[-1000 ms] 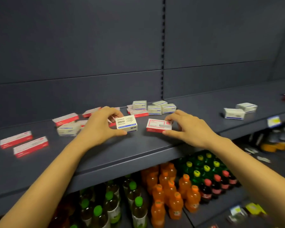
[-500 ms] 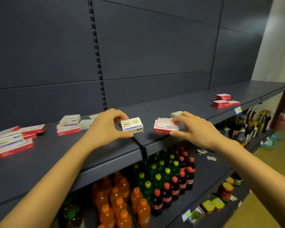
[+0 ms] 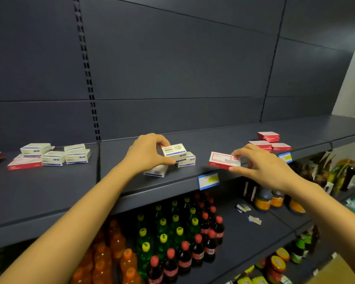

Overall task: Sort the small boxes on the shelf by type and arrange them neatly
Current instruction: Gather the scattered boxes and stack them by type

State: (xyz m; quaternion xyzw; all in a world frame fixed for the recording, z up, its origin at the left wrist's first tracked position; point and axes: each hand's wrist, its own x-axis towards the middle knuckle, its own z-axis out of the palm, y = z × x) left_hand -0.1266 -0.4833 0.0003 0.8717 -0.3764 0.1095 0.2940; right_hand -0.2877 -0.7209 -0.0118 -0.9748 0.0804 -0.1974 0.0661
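Two boxes are being held over the shelf [image 3: 234, 136]: white box [image 3: 174, 152] pinched by left hand [image 3: 146, 154], red box [image 3: 223, 159] by right hand [image 3: 260, 167]. Red box is being gripped at one end only; it could be dropped past the front edge.

Two bare forearms [image 3: 86, 206] — bare left hand [image 3: 150, 153], bare right hand [image 3: 262, 167]

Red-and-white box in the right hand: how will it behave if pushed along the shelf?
Probably light: the right hand pinches the flat red-and-white cardboard box at one end. Likely stiff: no sag shows. Flat faces should slide on the dark shelf, not roll.
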